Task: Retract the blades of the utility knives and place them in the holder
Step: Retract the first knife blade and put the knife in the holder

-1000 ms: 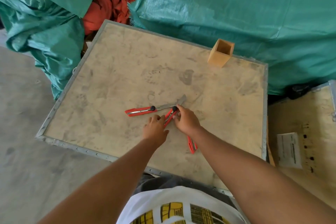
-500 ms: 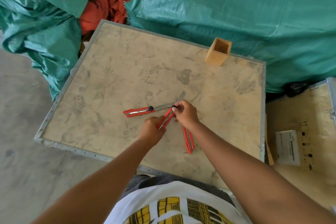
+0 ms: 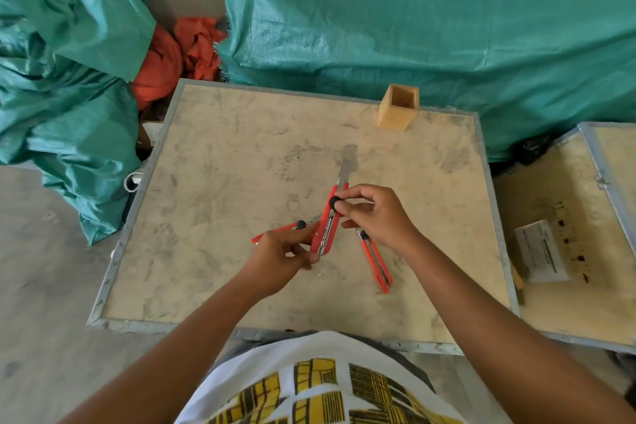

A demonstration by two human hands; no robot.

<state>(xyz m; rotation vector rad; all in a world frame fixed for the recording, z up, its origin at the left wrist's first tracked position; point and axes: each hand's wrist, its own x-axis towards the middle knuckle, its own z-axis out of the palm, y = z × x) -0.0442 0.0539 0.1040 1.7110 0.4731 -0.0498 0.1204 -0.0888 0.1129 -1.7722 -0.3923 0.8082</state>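
My left hand (image 3: pixel 282 253) pinches the butt of a slim red plastic knife (image 3: pixel 328 222) w/ its metal blade out, held over the scuffed tabletop (image 3: pixel 220 182); right hand (image 3: pixel 373 213) pinches its black knob. Two more red knives, one (image 3: pixel 377 260) near my right wrist, another (image 3: pixel 275 232) behind my left hand; square wooden holder (image 3: pixel 398 108) stands at the far edge.

One red knife (image 3: pixel 327 227) is standing tilted above the table, blade (image 3: pixel 345 171) still out. Two more knives (image 3: pixel 375 262) (image 3: pixel 275 234) are lying flat. The wooden holder (image 3: pixel 398 107) is standing upright, well apart.
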